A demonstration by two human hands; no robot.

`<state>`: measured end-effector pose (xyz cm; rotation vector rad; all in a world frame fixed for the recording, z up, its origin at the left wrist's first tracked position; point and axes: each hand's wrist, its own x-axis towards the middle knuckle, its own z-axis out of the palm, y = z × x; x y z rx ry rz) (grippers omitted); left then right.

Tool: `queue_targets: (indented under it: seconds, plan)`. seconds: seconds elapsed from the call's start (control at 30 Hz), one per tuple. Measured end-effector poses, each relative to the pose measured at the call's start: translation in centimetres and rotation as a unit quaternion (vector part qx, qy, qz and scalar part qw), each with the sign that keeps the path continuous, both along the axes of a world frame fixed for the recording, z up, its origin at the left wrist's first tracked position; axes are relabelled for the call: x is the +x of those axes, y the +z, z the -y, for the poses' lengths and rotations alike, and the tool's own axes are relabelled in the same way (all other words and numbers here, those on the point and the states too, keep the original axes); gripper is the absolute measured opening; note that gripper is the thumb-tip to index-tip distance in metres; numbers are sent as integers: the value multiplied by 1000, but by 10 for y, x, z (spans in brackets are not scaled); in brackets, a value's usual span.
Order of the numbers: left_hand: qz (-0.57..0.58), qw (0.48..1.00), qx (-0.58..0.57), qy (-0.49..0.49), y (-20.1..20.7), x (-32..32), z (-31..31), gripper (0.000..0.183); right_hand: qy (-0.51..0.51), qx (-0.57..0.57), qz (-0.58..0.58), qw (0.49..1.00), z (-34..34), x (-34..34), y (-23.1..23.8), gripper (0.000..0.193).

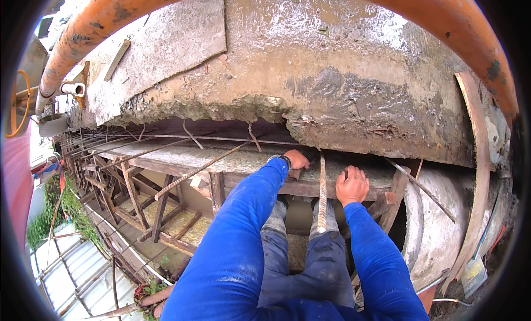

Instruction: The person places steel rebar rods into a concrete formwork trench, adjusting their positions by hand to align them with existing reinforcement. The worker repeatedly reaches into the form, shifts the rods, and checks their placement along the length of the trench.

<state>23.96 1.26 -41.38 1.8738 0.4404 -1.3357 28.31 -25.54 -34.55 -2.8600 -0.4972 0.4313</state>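
Observation:
My left hand (298, 159), with a dark band at the wrist, reaches in under the broken concrete edge (260, 108). Its fingers are closed round something dark, and a small brown piece of wood (296, 173) shows just below it. My right hand (352, 185) rests on the long formwork board (243, 160), fingers bent but apart, holding nothing. Between the two hands a ribbed steel bar (322, 191) sticks out toward my legs. A second rebar (202, 170) slants across the board to the left of my left arm.
An orange pipe (138, 7) arches across the top. Timber framing (160, 202) stands low on the left, above a white corrugated sheet roof (74, 271). Upright boards (473, 171) and a thin bar (423, 189) jut out at the right. Bent rebar ends (192, 134) hang from the concrete.

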Motion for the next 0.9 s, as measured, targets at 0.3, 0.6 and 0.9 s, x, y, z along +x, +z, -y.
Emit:
queue_targets:
  seconds: [0.3,0.6,0.9]
  plan:
    - [-11,992,66,111,-15,-36,-26,58,18,8,15,1000,-7,-3,-1,17]
    - [-41,983,168,63,15,-43,-43,48,15,18,35,999,-3,-2,-3,17]
    - [-12,999,46,26,30,-18,-41,64,7,7,14,1000,5,1,-2,17]
